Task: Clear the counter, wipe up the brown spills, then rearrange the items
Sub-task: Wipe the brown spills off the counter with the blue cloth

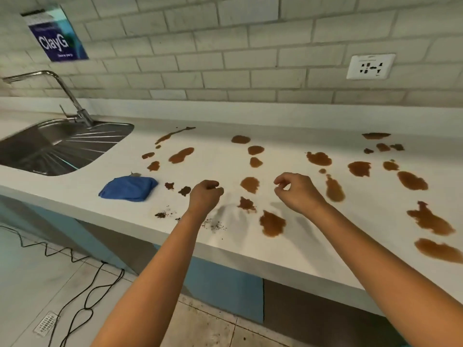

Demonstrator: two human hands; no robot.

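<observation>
Several brown spills (272,223) lie scattered over the white counter (313,249), from near the sink to the right edge. A folded blue cloth (129,188) rests on the counter to the left of my hands. My left hand (206,196) hovers over the counter with its fingers curled in and nothing visible in it. My right hand (297,190) hangs a little to the right, fingers loosely bent and apart, holding nothing. Dark crumbs (160,215) dot the counter near its front edge, below my left hand.
A steel sink (57,146) with a bent tap (75,103) sits at the left. A wall socket (370,66) and a blue sign (59,37) hang on the tiled wall. A black cable (82,294) trails across the floor below the counter.
</observation>
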